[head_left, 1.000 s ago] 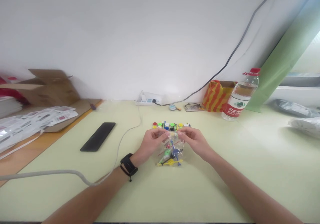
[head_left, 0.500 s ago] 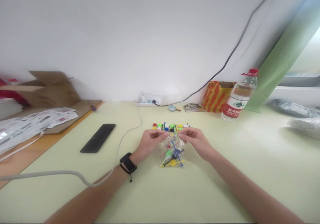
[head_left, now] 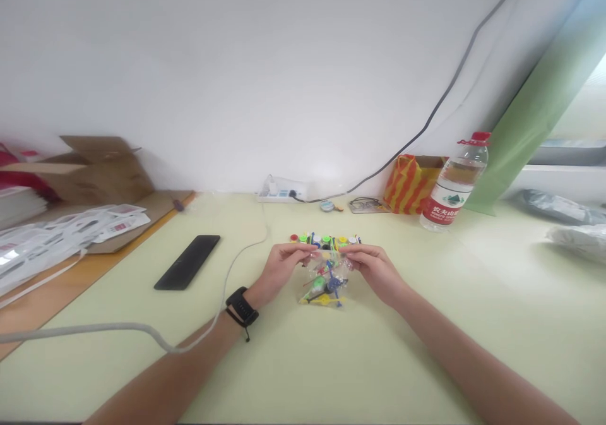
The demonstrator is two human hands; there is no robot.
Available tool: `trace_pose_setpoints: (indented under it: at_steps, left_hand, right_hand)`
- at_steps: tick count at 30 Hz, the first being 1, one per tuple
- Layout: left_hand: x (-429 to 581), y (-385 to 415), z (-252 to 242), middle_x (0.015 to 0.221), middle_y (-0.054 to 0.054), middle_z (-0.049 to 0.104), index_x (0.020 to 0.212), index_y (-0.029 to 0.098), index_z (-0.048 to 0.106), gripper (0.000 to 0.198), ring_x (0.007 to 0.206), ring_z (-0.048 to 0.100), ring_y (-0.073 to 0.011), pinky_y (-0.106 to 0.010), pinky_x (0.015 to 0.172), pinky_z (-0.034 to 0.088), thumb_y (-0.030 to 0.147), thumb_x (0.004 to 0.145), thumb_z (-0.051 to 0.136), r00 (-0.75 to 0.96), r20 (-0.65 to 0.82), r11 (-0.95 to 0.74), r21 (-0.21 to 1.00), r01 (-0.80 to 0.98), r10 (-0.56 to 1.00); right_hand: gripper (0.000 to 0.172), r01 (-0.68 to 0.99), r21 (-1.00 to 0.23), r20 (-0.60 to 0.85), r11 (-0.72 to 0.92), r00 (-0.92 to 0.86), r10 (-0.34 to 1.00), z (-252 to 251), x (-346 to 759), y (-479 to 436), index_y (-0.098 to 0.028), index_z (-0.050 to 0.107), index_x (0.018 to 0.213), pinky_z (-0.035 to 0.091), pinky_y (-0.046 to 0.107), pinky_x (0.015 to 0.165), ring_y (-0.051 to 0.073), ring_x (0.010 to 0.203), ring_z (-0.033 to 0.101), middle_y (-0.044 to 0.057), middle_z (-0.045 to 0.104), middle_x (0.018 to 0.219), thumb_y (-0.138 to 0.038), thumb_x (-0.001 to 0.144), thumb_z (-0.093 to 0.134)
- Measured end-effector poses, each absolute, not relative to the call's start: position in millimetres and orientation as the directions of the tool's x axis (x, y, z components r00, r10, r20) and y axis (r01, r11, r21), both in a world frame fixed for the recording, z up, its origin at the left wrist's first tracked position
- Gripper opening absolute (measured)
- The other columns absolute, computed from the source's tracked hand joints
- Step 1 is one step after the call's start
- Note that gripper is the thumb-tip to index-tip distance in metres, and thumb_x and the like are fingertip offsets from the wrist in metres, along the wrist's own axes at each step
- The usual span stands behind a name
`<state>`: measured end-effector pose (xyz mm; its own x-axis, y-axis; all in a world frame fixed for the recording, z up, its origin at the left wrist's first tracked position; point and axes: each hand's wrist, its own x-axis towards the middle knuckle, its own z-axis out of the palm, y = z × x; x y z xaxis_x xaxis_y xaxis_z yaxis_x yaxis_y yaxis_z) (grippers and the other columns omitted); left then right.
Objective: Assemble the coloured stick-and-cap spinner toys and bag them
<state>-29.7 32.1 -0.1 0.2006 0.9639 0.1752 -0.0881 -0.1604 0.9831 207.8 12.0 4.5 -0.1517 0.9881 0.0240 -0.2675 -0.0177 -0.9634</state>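
Note:
Between my hands hangs a clear plastic bag [head_left: 326, 281] holding small blue, green, yellow, red and dark plastic pieces. My left hand [head_left: 283, 265] pinches the bag's top left edge between thumb and fingertips; a black watch [head_left: 242, 306] is on that wrist. At the top right edge, my right hand [head_left: 376, 267] grips the bag in the same way. The bag's top is stretched between the two pinches. Just behind it, several coloured round plastic pieces [head_left: 326, 240] lie in rows on the table, partly hidden by my hands and the bag.
A black phone [head_left: 188, 262] lies to the left, beside a grey cable [head_left: 227, 273] that crosses over my left forearm. A power strip [head_left: 283, 191], eyeglasses [head_left: 365, 204], a striped bag [head_left: 408, 184] and a water bottle [head_left: 452, 188] stand along the wall. An open cardboard box [head_left: 101, 169] is far left.
My hands have spread slightly apart, pulling the bag's top edge wider and straighter. The bag's lower end has risen a little.

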Motion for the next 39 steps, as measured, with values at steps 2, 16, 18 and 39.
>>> trace_pose_setpoints:
  at_steps: [2,16,18,39]
  left_hand:
    - [-30.0,31.1,0.5,0.085,-0.007,0.077,0.092,0.017,0.083,0.017,0.075,0.062,-0.0146,-0.026,0.075,0.05,0.023,0.086,0.069,0.207,0.193,-0.178,0.98,-0.09,0.959]
    - [-31.5,31.5,2.6,0.093,-0.009,0.079,0.094,0.017,0.079,0.025,0.086,0.072,-0.0209,-0.03,0.079,0.055,0.04,0.084,0.077,0.223,0.326,-0.368,0.912,0.183,0.919]
    - [-32.7,31.0,5.4,0.092,-0.008,0.078,0.095,0.018,0.079,0.025,0.085,0.071,-0.0201,-0.029,0.078,0.054,0.04,0.086,0.075,0.233,0.342,-0.39,0.898,0.205,0.91]
    - [-30.9,31.7,4.4,0.096,-0.009,0.078,0.104,0.016,0.08,0.033,0.085,0.069,-0.02,-0.03,0.078,0.055,0.034,0.077,0.083,0.201,0.217,-0.218,0.976,-0.015,0.955]
  right_hand:
    - [0.018,-0.234,-0.972,0.056,0.018,-0.157,0.986,6.7,208.1,10.6,-0.019,0.085,0.086,0.043,0.03,0.071,0.015,0.073,0.051,0.005,0.07,0.078,-0.031,0.073,0.079]
    - [0.03,0.04,-0.967,0.243,0.25,-0.128,0.962,8.6,205.7,9.3,-0.018,0.071,0.087,0.05,0.032,0.067,0.017,0.07,0.06,0.003,0.067,0.074,-0.048,0.082,0.077]
    - [0.03,0.017,-0.966,0.252,0.257,-0.142,0.957,10.5,206.2,8.5,-0.018,0.072,0.089,0.049,0.031,0.065,0.016,0.067,0.058,0.002,0.066,0.072,-0.047,0.082,0.077]
    - [0.041,0.033,-0.97,0.235,0.241,-0.132,0.963,7.6,210.8,11.0,-0.02,0.078,0.107,0.053,0.035,0.076,0.02,0.08,0.064,0.006,0.074,0.088,-0.048,0.078,0.08]
